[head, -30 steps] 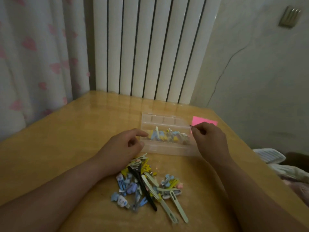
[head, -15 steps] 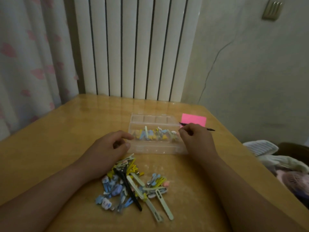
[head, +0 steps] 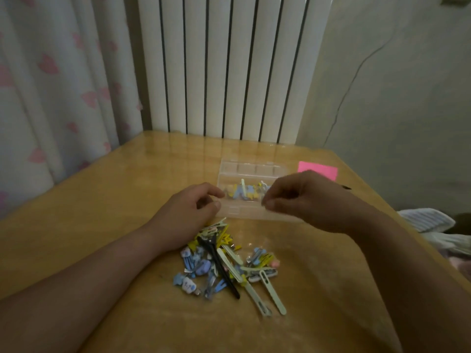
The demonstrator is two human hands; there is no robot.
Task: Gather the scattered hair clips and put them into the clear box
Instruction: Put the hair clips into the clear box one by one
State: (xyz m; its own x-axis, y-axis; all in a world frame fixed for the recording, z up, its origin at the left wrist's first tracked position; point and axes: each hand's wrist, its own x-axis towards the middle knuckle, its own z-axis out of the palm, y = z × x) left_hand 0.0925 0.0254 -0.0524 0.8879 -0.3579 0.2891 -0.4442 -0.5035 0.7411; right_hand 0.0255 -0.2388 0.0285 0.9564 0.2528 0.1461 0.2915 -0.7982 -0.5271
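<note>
The clear box [head: 230,167] stands on the wooden table with several blue and yellow hair clips [head: 242,194] inside. A loose pile of hair clips [head: 225,266] lies in front of it, a long black one on top. My left hand [head: 187,211] rests at the box's near left corner, forefinger and thumb pinching its wall. Over the right half of the box hovers my right hand [head: 305,197], blurred, thumb pressed to fingertips. The tip of a thin black pin [head: 347,187] shows behind that hand; whether the hand holds it is hidden.
A pink sticky note [head: 319,169] lies right of the box near the table's right edge. A white radiator [head: 229,67] stands behind the table and a curtain [head: 51,85] hangs at the left. Clothes [head: 430,222] lie beyond the right edge.
My right hand has slid left from the box's right end to over its right half. The black pin's tip has stayed by the pink note. My left hand has kept its place.
</note>
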